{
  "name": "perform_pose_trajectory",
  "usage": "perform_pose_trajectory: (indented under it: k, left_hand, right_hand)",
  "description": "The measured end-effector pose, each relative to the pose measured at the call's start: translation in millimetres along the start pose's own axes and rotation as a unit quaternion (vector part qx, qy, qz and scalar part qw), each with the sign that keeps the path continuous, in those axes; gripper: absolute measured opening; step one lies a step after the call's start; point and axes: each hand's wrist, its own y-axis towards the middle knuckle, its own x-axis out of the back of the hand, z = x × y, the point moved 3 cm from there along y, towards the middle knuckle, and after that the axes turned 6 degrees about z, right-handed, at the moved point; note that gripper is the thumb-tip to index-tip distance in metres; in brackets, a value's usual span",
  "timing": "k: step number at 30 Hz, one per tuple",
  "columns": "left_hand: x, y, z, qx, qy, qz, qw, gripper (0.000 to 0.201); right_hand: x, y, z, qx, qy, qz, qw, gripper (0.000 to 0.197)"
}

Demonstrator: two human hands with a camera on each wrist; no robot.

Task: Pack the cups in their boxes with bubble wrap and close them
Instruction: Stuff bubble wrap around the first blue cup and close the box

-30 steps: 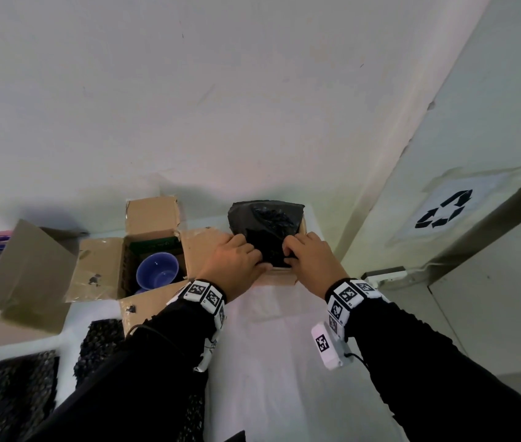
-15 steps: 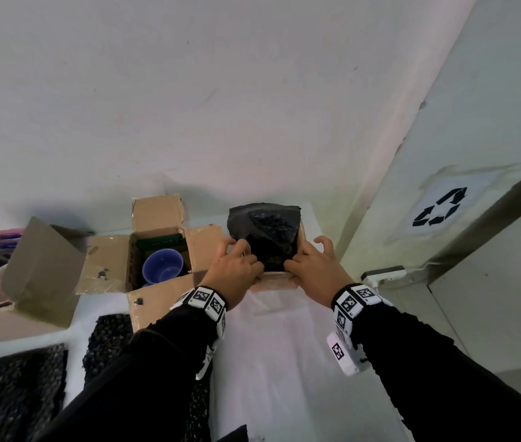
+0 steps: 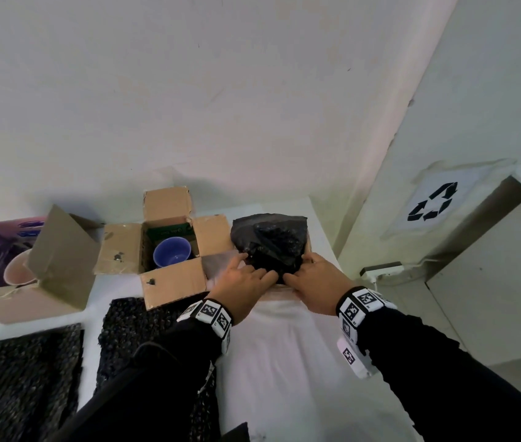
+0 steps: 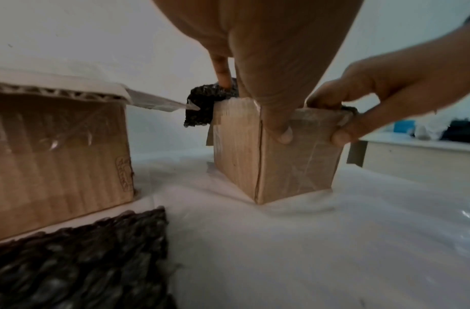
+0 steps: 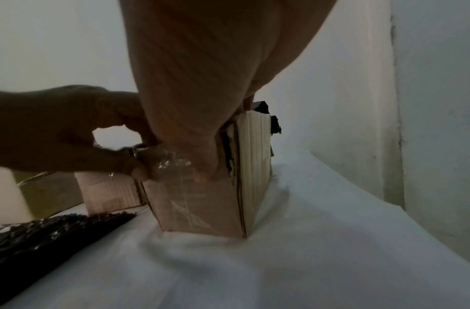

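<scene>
A small cardboard box stands at the table's far right, stuffed with a bundle of black bubble wrap that bulges above its rim. Whatever is wrapped inside is hidden. My left hand pinches the box's near wall, with the thumb on the outer face and the fingers curled over the rim into the wrap. My right hand grips the same wall beside it in the same way. A blue cup sits in an open box to the left.
A pink cup lies in a larger open box at the far left. Two black bubble wrap sheets lie on the white-covered table. The wall is right behind the boxes, with a corner to the right.
Both hands slid from the top and sides of the wrap bundle down to the box's near rim, fingertips now close together. The box and bundle stayed in place.
</scene>
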Motion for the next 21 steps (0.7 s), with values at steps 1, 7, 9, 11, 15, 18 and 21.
perform_pose_trajectory:
  k: [1, 7, 9, 11, 15, 18, 21]
  left_hand:
    - [-1, -2, 0, -0.007, -0.002, -0.002, 1.000, 0.041]
    - [13, 7, 15, 0.030, -0.143, -0.097, 0.984, 0.017]
    - [20, 12, 25, 0.069, -0.160, -0.136, 0.975, 0.012]
    - [22, 15, 35, 0.133, -0.168, -0.162, 0.963, 0.014]
    - [19, 22, 60, 0.268, -0.291, -0.095, 0.913, 0.039]
    - [17, 33, 69, 0.284, -0.320, -0.045, 0.903, 0.054]
    - [14, 40, 69, 0.282, -0.293, -0.019, 0.913, 0.056]
  right_hand:
    - [6, -1, -1, 0.001, 0.029, 0.000, 1.000, 0.014]
    - [39, 3, -30, -0.132, 0.255, -0.162, 0.944, 0.014]
    - [39, 10, -40, -0.195, 0.254, -0.214, 0.923, 0.018]
    - [38, 18, -43, -0.236, 0.257, -0.217, 0.912, 0.025]
    - [29, 41, -45, -0.263, 0.267, -0.143, 0.916, 0.028]
    - [24, 48, -49, -0.258, 0.225, -0.148, 0.928, 0.022]
    - [20, 49, -51, -0.246, 0.168, -0.137, 0.945, 0.026]
